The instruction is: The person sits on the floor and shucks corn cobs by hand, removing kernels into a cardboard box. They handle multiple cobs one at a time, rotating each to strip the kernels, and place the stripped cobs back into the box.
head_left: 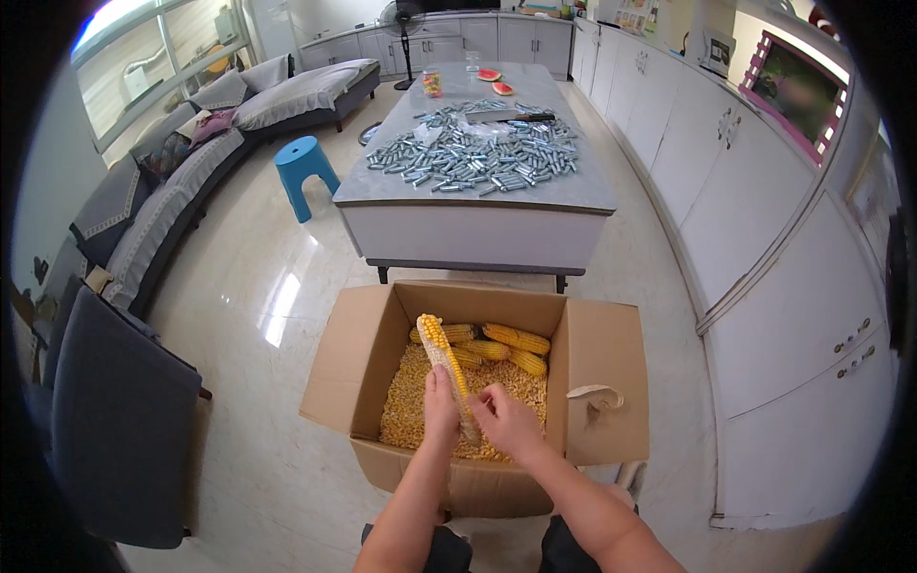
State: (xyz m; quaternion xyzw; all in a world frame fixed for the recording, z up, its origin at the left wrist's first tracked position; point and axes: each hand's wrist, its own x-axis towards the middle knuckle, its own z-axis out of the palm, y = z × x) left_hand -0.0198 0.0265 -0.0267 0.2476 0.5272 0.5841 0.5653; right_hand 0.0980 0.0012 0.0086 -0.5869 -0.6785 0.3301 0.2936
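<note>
My left hand [441,406] is wrapped round the lower part of a corn cob [436,342], holding it tilted upright over the open cardboard box [346,361]. Much of the cob's left side is bare and pale; yellow kernels cover its tip and run down the right edge. Against that right edge, near the lower end, press the bent fingers of my right hand [508,422]; their tips are partly hidden. Loose yellow kernels [401,409] cover the bottom of the box. Several whole corn cobs [517,338] lie on them at the far side.
Beyond the box stands a grey table [382,194] with many small metal cylinders [497,158], a knife [535,117] and watermelon slices [501,89]. A blue stool [304,172] is left of it. A dark chair [119,420] stands near left; white cabinets [755,191] line the right.
</note>
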